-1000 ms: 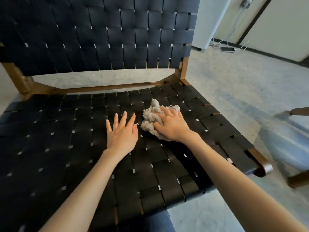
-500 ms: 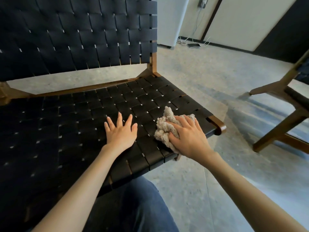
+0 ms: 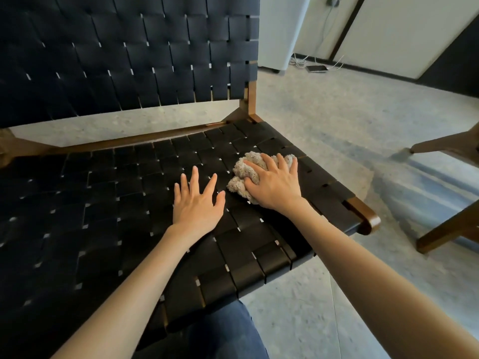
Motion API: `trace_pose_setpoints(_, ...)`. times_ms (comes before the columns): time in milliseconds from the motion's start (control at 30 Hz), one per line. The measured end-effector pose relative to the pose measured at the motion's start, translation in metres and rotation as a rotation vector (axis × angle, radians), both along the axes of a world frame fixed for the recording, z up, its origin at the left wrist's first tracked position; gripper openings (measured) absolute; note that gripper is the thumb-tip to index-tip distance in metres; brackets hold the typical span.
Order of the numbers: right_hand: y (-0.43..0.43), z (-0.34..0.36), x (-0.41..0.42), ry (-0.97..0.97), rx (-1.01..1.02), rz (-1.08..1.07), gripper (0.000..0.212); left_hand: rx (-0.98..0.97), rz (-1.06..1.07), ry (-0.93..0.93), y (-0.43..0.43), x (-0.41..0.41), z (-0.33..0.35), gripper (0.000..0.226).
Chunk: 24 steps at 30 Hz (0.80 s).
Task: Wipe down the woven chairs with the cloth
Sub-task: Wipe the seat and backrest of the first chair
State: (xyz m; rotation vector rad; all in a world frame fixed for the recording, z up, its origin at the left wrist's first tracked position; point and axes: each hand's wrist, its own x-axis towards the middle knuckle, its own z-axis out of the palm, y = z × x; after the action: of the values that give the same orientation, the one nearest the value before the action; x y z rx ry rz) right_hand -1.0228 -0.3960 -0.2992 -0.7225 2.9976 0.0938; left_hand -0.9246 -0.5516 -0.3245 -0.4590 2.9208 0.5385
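A black woven chair (image 3: pixel 103 203) is seen from above. Its seat fills the lower left of the view, and its backrest is cut off by the top and left edges, so its full width cannot be judged. A fluffy beige cloth (image 3: pixel 242 174) is bunched on the seat towards the right side, a little back from the front corner. There the brown wooden frame (image 3: pixel 369 221) is left bare by the weave. The cloth is partly covered by the right hand (image 3: pixel 274 185), whose fingers are curled over it and pressed down on it; the part beneath the palm is hidden. The left hand (image 3: pixel 198 203) is laid flat on the seat just beside the cloth, with its fingers straight and spread and nothing held. It cannot be told whether its thumb touches the cloth. A knee in blue denim (image 3: pixel 220 332) is cut off by the bottom edge below the seat's front. Only the wooden legs of a second chair (image 3: pixel 440 231) are shown at the right edge. On the grey floor (image 3: pixel 324 120) by the far wall, a dark phone (image 3: pixel 316 68) is seen among white cables (image 3: pixel 298 60), too small for detail.
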Motion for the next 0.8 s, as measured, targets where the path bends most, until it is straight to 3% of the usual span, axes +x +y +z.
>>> trace_pose_setpoints(500, -0.102, -0.041, -0.167, 0.050, 0.005, 0.094, 0.055, -0.092, 0.039, 0.058, -0.024, -0.103, -0.044, 0.055)
trace_pose_setpoints(800, -0.087, -0.027, -0.178, -0.002, -0.019, -0.033, 0.051, -0.047, 0.045, 0.079, -0.029, -0.103, -0.047, 0.056)
